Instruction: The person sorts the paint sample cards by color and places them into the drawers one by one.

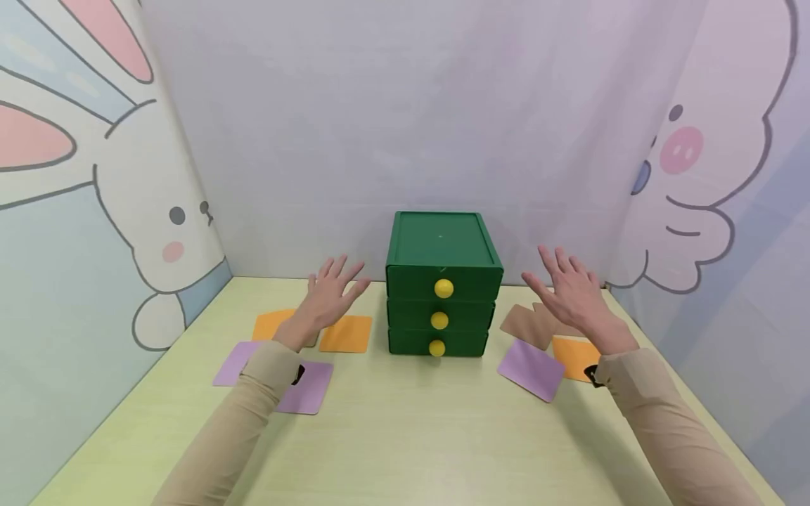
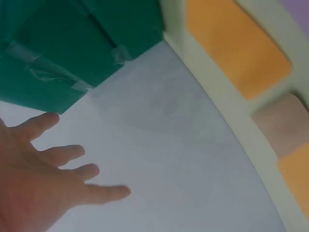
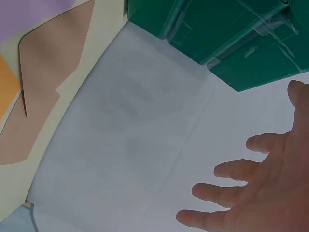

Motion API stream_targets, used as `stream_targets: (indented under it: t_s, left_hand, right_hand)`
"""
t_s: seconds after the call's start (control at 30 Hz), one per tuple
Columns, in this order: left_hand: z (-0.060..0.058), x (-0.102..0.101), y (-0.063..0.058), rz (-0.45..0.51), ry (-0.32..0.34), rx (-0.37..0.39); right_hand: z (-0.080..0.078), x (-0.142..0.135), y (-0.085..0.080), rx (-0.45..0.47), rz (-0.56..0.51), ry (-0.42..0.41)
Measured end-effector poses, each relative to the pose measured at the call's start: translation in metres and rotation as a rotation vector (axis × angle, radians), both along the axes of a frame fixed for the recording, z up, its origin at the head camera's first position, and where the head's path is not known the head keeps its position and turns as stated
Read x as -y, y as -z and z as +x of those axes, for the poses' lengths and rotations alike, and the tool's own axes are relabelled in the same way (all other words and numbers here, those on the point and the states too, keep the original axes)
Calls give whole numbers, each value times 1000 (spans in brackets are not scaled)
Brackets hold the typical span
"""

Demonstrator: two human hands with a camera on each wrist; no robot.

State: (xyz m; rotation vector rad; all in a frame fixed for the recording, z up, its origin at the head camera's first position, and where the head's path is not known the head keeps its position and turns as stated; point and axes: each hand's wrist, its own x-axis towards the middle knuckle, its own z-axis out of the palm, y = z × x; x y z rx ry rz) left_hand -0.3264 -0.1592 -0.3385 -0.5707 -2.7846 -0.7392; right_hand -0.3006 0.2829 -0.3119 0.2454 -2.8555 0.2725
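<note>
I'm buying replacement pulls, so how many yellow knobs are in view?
3: the top knob, middle knob and bottom knob, one above another on the front of the green drawer unit. Nothing covers that front.

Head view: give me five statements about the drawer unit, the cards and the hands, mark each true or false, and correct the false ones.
1. The green drawer unit has three yellow knobs on its front. True.
2. The left hand is pulling the top knob. False: it holds nothing and is clear of the knobs.
3. The right hand has its fingers extended and holds nothing. True.
4. Purple cards lie only to the right of the unit. False: they lie on both sides.
5. Orange cards lie on the table on both sides of the unit. True.
</note>
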Motion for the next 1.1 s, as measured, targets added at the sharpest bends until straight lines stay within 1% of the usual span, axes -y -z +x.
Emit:
stream_targets:
  t_s: [0.1, 0.17, 0.23, 0.33, 0.43, 0.5, 0.57, 0.67, 0.77, 0.83, 0.97, 1.03, 1.1]
  left_hand:
    - [-5, -6, -14, 125, 90, 37]
    - [-10, -11, -24, 200, 155, 82]
    - [-15, -15, -33, 251, 208, 140]
    - [-22, -20, -43, 301, 275, 230]
    - [-18, -26, -57, 316, 316, 298]
    - [-12, -30, -66, 311, 327, 326]
    - [-7, -35, -72, 307, 332, 348]
    - [-15, -37, -67, 300, 338, 348]
    - [-27, -36, -58, 293, 336, 333]
    - [-33, -36, -54, 296, 338, 325]
    - [-37, -36, -51, 306, 344, 312]
    - [-37, -37, -50, 308, 347, 307]
    - [-37, -37, -50, 309, 345, 307]
  right_hand:
    - [0, 1, -3, -6, -5, -19]
    - [0, 1, -4, -8, -12, -33]
    - [0, 2, -5, -1, -30, -52]
    - [2, 4, -6, 16, -63, -80]
    - [5, 6, -8, 23, -95, -102]
    - [7, 8, -9, 24, -106, -109]
    - [11, 11, -10, 25, -115, -117]
    - [18, 15, -12, 26, -133, -132]
    - [24, 19, -12, 12, -138, -156]
    - [28, 22, -11, -8, -140, -177]
    - [34, 28, -11, -2, -188, -216]
    - [36, 32, -10, 10, -238, -240]
    - [37, 38, -8, 32, -318, -271]
